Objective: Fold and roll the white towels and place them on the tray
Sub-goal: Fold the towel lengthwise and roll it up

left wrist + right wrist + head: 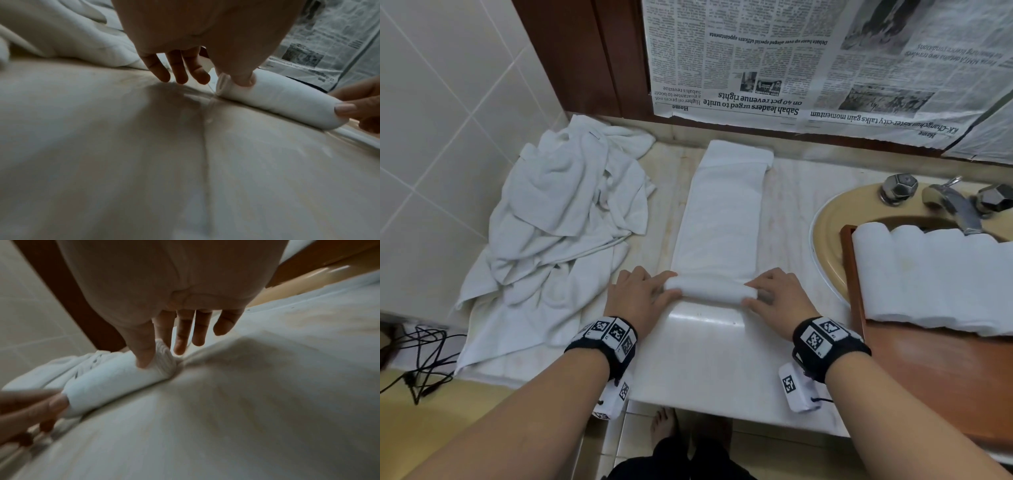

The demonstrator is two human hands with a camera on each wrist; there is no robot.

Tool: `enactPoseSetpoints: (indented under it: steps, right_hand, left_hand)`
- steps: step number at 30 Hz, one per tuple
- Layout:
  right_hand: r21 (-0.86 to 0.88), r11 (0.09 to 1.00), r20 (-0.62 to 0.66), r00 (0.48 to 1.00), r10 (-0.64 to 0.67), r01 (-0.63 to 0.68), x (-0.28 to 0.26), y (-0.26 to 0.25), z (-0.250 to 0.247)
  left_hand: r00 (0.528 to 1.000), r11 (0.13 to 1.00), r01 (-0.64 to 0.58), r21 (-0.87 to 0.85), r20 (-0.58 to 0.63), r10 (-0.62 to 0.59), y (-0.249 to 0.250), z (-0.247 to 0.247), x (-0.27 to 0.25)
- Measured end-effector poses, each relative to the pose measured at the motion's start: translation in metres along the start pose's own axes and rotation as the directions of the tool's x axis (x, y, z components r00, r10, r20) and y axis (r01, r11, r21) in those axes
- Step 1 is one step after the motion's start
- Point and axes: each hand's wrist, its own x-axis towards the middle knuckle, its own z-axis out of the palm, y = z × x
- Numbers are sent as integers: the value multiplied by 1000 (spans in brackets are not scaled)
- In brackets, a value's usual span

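Observation:
A long folded white towel lies on the marble counter, running away from me. Its near end is wound into a small roll. My left hand pinches the roll's left end between thumb and index finger; its other fingers reach straight down to the counter. My right hand pinches the right end the same way. At the right stands a wooden tray with several rolled white towels side by side.
A heap of loose white towels covers the counter's left part, against the tiled wall. The tray rests over a beige sink with a chrome faucet. Newspaper hangs behind the counter. Black cables lie at the lower left.

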Motion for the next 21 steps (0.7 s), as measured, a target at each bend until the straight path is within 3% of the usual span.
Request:
enactPoseSetpoints:
  steps: [4,9,16,21]
  right_hand:
    - [36,999,64,997,37,-39,14,-4,-10]
    - [187,966,128,980,155,-177,28,-5,-19]
    - [331,901,145,958,246,-281,36,-10,-26]
    - [294,932,131,975,180,-211,30,-18,-29]
  left_hand:
    - [997,984,75,-161,47,-69,1,3,6]
    - [985,952,156,-262,108,-132,2,5,18]
    - [972,966,230,-114,80,-222,13,-2,36]
    - [970,964,243,-109,46,-239,24,-12,43]
